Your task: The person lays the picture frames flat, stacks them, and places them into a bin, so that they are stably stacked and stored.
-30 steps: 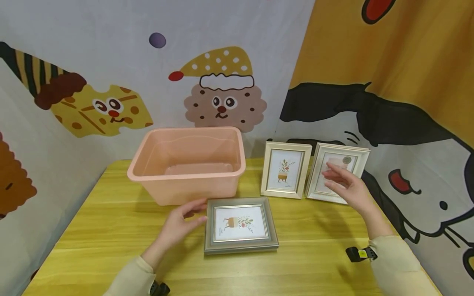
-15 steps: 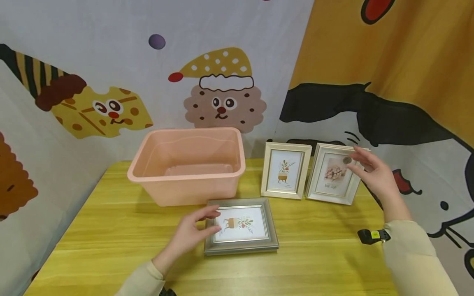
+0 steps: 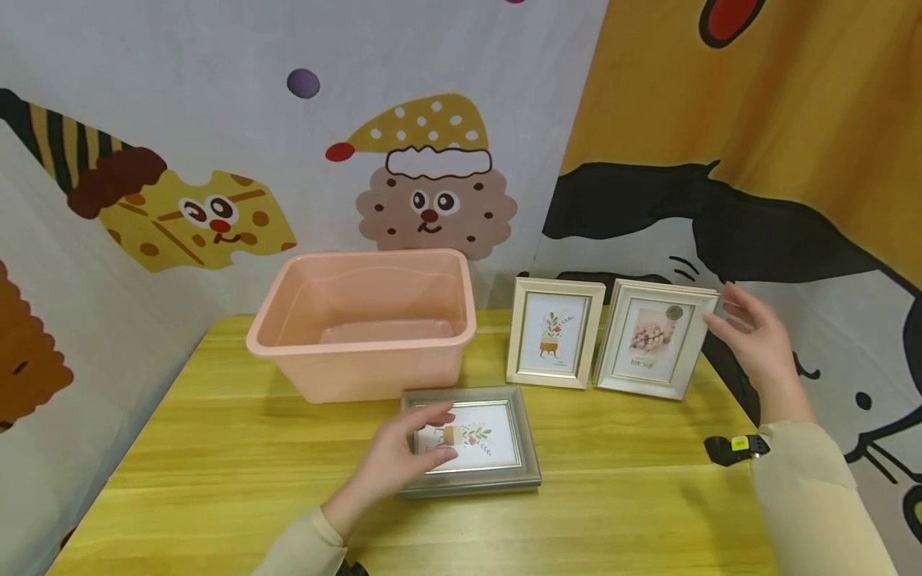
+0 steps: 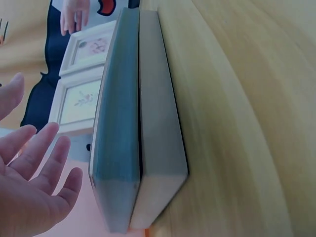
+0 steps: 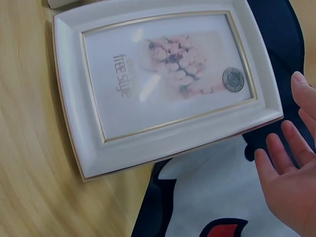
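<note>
My left hand [image 3: 396, 452] hovers over the left part of a grey-silver picture frame [image 3: 529, 448] lying on the table, fingers spread and apart from it. In the left wrist view that frame's edge [image 4: 116, 118] shows a second layer [image 4: 158, 108] beneath it. At the back right, my right hand [image 3: 763, 344] is beside the upper right corner of a white picture frame [image 3: 612, 356] with a pink flower print. The right wrist view has the fingers just off that white frame [image 5: 143, 153], holding nothing. A cream picture frame [image 3: 514, 344] with a plant print leans upright to its left.
A pink plastic bin [image 3: 382, 372] stands behind the lying frame, to the left of the upright ones. The wooden table [image 3: 216, 480] meets a cartoon-printed cloth [image 3: 216, 120] at the back and sides.
My right hand has moved right, from in front of the white frame to its upper right corner. The left hand has shifted right, from beside the grey frame to above it.
</note>
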`<state>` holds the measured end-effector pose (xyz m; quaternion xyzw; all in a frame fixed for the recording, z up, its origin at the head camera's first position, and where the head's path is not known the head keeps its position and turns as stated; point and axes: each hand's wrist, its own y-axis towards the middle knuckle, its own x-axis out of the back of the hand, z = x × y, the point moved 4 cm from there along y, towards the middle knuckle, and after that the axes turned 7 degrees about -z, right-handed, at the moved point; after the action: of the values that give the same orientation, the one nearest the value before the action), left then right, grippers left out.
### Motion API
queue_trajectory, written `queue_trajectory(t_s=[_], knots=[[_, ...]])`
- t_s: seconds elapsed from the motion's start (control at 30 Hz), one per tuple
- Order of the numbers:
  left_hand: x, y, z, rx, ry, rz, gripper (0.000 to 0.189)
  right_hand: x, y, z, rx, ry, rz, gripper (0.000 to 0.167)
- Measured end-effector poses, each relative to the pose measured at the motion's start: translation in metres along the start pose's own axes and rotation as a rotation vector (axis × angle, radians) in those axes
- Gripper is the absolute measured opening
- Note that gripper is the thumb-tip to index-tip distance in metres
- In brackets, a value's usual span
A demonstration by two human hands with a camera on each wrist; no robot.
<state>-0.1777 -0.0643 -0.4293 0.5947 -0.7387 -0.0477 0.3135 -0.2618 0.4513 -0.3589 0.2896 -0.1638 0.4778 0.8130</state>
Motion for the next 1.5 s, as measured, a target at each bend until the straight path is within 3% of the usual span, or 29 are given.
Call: queue_trajectory(t_s=[0.5, 0.73, 0.97, 1.23, 1.33, 1.5], knots=[[-0.018, 0.005, -0.006, -0.065, -0.074, -0.011, 0.057, -0.018, 0.018, -0.023, -0.107, 0.118, 0.166, 0.085], [-0.028, 0.008, -0.009, -0.045, -0.095, -0.001, 0.055, -0.022, 0.017, -0.028, -0.152, 0.105, 0.111, 0.077], [-0.042, 0.014, -0.010, 0.011, -0.139, 0.012, 0.052, -0.022, 0.010, -0.031, -0.140, 0.090, 0.072, 0.068], [-0.056, 0.021, -0.015, 0.024, -0.192, 0.023, 0.052, -0.011, -0.002, -0.033, -0.174, 0.121, 0.017, 0.062], [-0.059, 0.023, -0.016, 0.015, -0.201, 0.018, 0.051, -0.002, -0.008, -0.036, -0.179, 0.259, 0.007, 0.061], [-0.061, 0.025, -0.018, -0.002, -0.200, 0.006, 0.050, 0.011, -0.019, -0.032, -0.144, 0.697, 0.023, 0.062]])
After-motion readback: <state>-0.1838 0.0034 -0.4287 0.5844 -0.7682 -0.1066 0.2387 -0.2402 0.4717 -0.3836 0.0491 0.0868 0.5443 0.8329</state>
